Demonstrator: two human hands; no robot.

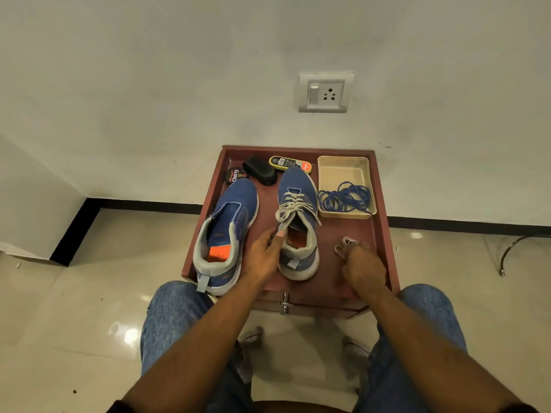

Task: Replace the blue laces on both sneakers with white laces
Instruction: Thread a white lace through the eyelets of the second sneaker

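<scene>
I'm looking down into what reads as a room in a home: glossy cream floor tiles (89, 308), a plain white wall (149, 84) with a black skirting strip (149, 204), and a switch-and-socket plate (325, 93) far ahead. Near me stands a small reddish wooden cabinet (384, 234) holding shoe-care items, a polish tin (235, 175) among them.
</scene>
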